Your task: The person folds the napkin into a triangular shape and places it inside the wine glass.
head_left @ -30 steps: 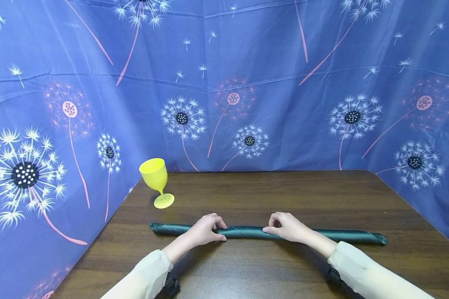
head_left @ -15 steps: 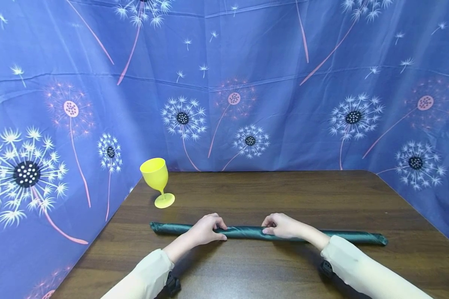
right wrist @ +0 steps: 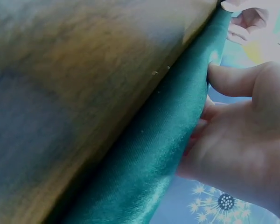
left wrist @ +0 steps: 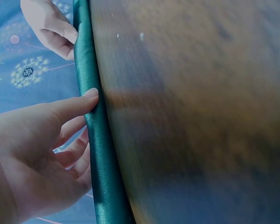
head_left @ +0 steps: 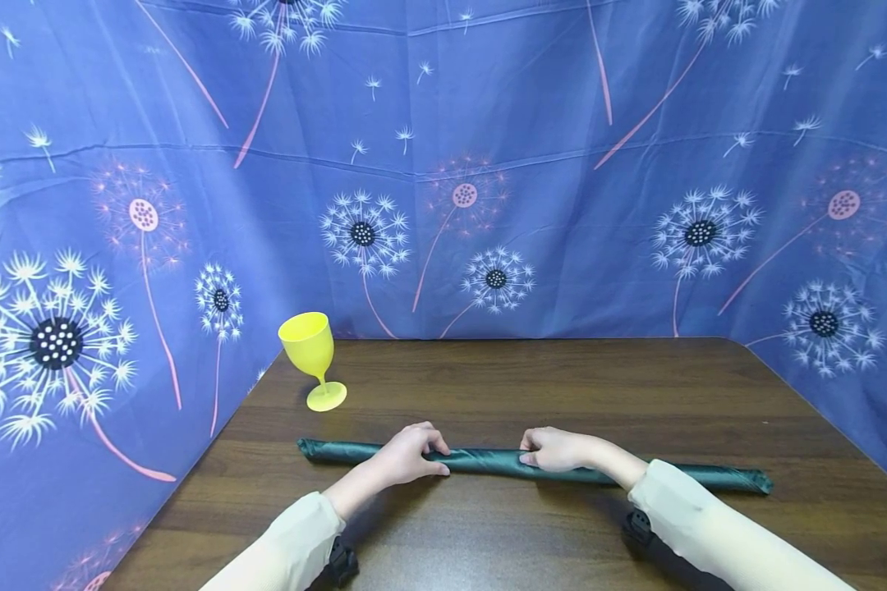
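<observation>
Big blue backdrop (head_left: 576, 271) behind everything, thin cloth, softly creased, printed with dandelions (head_left: 57, 343). Under it the table (head_left: 562, 377), brown with streaky wood grain, its far right corner rounded off.

And across the near half of that table, left to right, lies the roll (head_left: 484, 460) — a long dark green tube of fabric, sheeny like satin or velvet, faintly spiralled, ends puckered. Both hands are on its middle stretch, so I'd call this the gripping or steadying step. Whether the roll is lifted at all between them, I can't tell. Any move from here seems to call for even, light pressure; a soft tube like this could crease or loosen if pinched hard.

Pale sleeves (head_left: 710, 525) reach in, loose and gathered at the cuffs. The left hand (head_left: 402, 456) holds the roll between thumb on the near side and bent fingers beyond, spread no wider than the tube. The right hand (head_left: 562, 451) pinches it too, thumb and curled fingers drawn closer together — a short bare stretch between the hands.

Smallest, the cup (head_left: 309, 349): yellow, goblet-shaped, smooth as plastic, upright on a round foot behind the roll's left end, untouched.
</observation>
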A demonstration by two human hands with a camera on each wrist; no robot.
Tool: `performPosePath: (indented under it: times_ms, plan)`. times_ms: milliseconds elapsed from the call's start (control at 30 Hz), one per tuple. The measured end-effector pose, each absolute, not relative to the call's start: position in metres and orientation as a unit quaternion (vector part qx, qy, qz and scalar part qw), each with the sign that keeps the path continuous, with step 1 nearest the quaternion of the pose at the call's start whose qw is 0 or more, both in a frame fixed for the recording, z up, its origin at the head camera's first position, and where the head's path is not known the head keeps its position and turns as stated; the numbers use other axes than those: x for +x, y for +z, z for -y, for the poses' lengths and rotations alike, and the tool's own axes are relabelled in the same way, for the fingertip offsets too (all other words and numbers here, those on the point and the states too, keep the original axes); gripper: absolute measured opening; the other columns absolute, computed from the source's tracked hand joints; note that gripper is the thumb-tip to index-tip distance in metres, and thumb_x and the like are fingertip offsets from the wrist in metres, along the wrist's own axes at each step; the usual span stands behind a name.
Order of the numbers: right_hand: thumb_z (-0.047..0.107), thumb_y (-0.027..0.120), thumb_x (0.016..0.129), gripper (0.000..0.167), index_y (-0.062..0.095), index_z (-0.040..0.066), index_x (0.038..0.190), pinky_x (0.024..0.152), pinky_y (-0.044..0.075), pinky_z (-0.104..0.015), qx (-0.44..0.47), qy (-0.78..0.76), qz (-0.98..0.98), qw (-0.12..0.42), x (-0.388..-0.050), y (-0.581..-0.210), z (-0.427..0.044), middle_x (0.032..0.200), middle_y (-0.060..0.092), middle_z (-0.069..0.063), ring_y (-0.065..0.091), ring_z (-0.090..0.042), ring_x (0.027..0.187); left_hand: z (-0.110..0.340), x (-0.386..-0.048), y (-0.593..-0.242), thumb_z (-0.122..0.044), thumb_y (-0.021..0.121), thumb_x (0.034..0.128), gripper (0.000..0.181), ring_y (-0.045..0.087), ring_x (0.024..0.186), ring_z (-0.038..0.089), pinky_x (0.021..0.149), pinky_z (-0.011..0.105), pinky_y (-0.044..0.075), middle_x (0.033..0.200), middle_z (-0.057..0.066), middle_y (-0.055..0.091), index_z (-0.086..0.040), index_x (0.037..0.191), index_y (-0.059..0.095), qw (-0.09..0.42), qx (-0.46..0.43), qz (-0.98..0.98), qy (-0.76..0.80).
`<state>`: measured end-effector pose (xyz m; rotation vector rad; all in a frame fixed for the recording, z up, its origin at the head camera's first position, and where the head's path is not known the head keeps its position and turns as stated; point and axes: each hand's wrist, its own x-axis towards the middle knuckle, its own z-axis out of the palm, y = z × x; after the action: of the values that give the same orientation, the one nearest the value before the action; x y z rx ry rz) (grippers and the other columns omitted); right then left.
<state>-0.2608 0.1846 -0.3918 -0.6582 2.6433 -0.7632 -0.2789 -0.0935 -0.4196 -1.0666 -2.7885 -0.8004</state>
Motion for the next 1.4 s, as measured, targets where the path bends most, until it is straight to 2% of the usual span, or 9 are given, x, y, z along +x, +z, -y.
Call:
performPosePath:
  times_ms: [133,233,300,367,467,533,800,1133,1400]
  plan:
    - [0.014,0.054,0.092,0.008,0.056,0.007,0.091,0.100,0.024,-0.065,-0.215,-0.265,-0.926,0.164,-0.259,-0.391,-0.184,0.082,0.053,0.000,0.051,-0.019,0.086,0.094,-0.279,-0.419,-0.019,0.079,0.0740,0.018,0.053,0.076,0.015,0.070,0.021,0.043,0.085,-0.002,0.061,-0.012,0.088,0.070,0.023,-0.347,0.901,-0.260]
    - [0.016,0.054,0.093,0.010,0.058,0.007,0.092,0.101,0.011,-0.072,-0.208,-0.264,-0.927,0.168,-0.259,-0.389,-0.183,0.086,0.056,0.000,0.054,-0.023,0.096,0.094,-0.279,-0.420,-0.019,0.079,0.0744,0.018,0.053,0.076,0.015,0.070,0.021,0.043,0.086,-0.002,0.061,-0.013,0.088,0.069,0.021,-0.347,0.900,-0.262]
    - [0.018,0.053,0.093,0.013,0.059,0.007,0.088,0.100,0.026,-0.064,-0.200,-0.261,-0.927,0.179,-0.259,-0.388,-0.184,0.083,0.055,0.001,0.055,-0.022,0.090,0.094,-0.279,-0.420,-0.019,0.079,0.0745,0.018,0.053,0.076,0.014,0.070,0.021,0.043,0.086,-0.002,0.061,-0.013,0.088,0.069,0.022,-0.348,0.900,-0.262]
    - [0.019,0.053,0.093,0.019,0.057,0.007,0.081,0.086,0.041,-0.049,-0.198,-0.261,-0.925,0.192,-0.259,-0.388,-0.184,0.075,0.050,0.002,0.051,-0.018,0.078,0.094,-0.279,-0.420,-0.019,0.079,0.0748,0.017,0.053,0.076,0.013,0.070,0.021,0.043,0.085,-0.003,0.061,-0.013,0.088,0.069,0.023,-0.349,0.900,-0.262]
    - [0.022,0.052,0.095,0.025,0.053,0.008,0.074,0.062,0.035,-0.031,-0.204,-0.262,-0.920,0.208,-0.259,-0.388,-0.187,0.068,0.041,0.004,0.040,-0.014,0.066,0.094,-0.279,-0.420,-0.019,0.078,0.0757,0.016,0.051,0.075,0.011,0.070,0.020,0.044,0.085,-0.004,0.061,-0.013,0.088,0.069,0.024,-0.352,0.899,-0.260]
    - [0.023,0.052,0.095,0.027,0.052,0.008,0.073,0.059,0.032,-0.027,-0.213,-0.270,-0.916,0.209,-0.260,-0.388,-0.189,0.067,0.039,0.004,0.038,-0.013,0.064,0.094,-0.279,-0.420,-0.018,0.077,0.0764,0.016,0.051,0.075,0.010,0.070,0.020,0.044,0.085,-0.004,0.061,-0.013,0.088,0.068,0.025,-0.353,0.898,-0.260]
    - [0.031,0.049,0.097,0.028,0.059,0.008,0.084,0.068,0.043,-0.029,-0.248,-0.339,-0.878,0.228,-0.269,-0.388,-0.201,0.077,0.069,-0.004,0.058,-0.014,0.075,0.094,-0.279,-0.419,-0.018,0.075,0.0786,0.014,0.054,0.076,0.012,0.067,0.020,0.043,0.084,-0.002,0.061,-0.012,0.088,0.067,0.035,-0.357,0.898,-0.256]
    - [0.035,0.050,0.096,0.031,0.060,0.007,0.089,0.073,0.045,-0.031,-0.252,-0.404,-0.849,0.230,-0.272,-0.391,-0.205,0.075,0.065,-0.004,0.060,-0.017,0.074,0.095,-0.278,-0.419,-0.018,0.075,0.0785,0.015,0.057,0.079,0.015,0.070,0.021,0.046,0.085,0.000,0.062,-0.012,0.089,0.066,0.051,-0.363,0.895,-0.254]
    - [0.033,0.048,0.098,0.030,0.059,0.005,0.099,0.075,0.048,-0.033,-0.261,-0.442,-0.833,0.208,-0.274,-0.375,-0.203,0.087,0.065,-0.012,0.060,-0.020,0.082,0.090,-0.275,-0.416,-0.034,0.083,0.0660,0.038,0.057,0.085,0.016,0.068,0.032,0.045,0.088,-0.004,0.062,-0.017,0.093,0.062,0.126,-0.335,0.918,-0.170]
